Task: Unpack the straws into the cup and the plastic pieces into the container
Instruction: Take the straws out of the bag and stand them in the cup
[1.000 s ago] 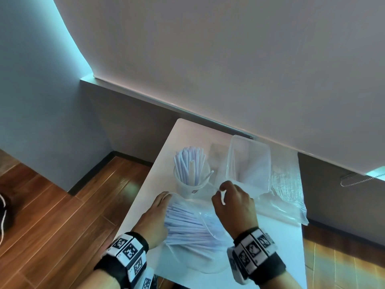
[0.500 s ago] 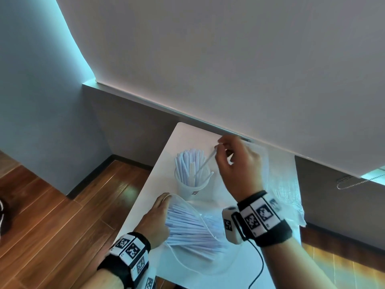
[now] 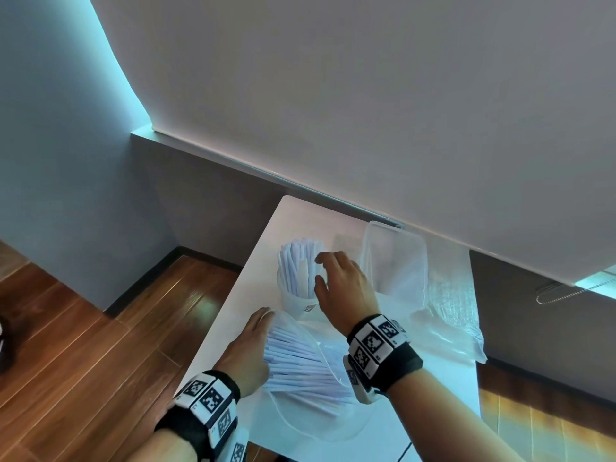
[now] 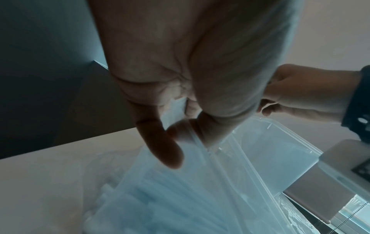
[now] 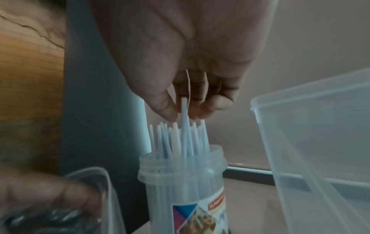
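**Nearly every straw sorted: cup packed, container bare**

Nearest the person, at 6 o'clock on the white surface, lies a clear plastic bag with a fan of white wrapped straws inside it. The left hand rests at the bag's 9 o'clock edge; in the left wrist view its thumb and fingers pinch the bag's clear rim, so it holds the bag by its mouth.

Just beyond the bag, toward 12 o'clock, stands the clear cup, upright, with a printed label on its side. It is crowded with straws standing on end, their tips rising above the rim. The right hand hovers over the cup's 3 o'clock side, fingers curled downward. In the right wrist view its fingertips close around the top of one straw that stands taller than the rest, its lower end down among the others in the cup; a thin clear strip also hangs between the fingers.

Beside the cup, at 2 o'clock, sits the clear rectangular container, tilted. Whether any plastic pieces lie inside cannot be told.

Farther out, at 3 o'clock, a crumpled sheet of clear plastic wrap spreads along the surface's edge, under the container.
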Motion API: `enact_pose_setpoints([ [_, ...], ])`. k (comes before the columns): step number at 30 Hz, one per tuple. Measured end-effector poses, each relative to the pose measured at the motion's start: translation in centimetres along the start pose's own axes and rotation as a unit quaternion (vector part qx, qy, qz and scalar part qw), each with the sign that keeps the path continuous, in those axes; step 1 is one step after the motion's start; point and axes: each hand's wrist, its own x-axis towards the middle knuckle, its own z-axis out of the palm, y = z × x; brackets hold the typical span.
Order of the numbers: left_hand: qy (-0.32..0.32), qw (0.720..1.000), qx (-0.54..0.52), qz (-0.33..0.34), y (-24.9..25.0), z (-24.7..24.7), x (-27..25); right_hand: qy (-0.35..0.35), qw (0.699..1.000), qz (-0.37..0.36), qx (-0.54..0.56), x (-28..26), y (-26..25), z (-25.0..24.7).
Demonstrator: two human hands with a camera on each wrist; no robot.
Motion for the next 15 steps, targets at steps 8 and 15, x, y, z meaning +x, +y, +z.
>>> enact_pose_setpoints([
  [8, 0.008, 1.000, 0.006, 0.003, 0.2, -0.2, -0.1, -0.072, 0.995, 0.049, 0.052, -0.6, 0.9, 1.5],
  [15, 0.004, 1.000, 0.003, -0.004, 0.2, -0.1, 0.3, 0.033, 0.995, 0.014, 0.093, 1.7, 0.8, 1.2],
])
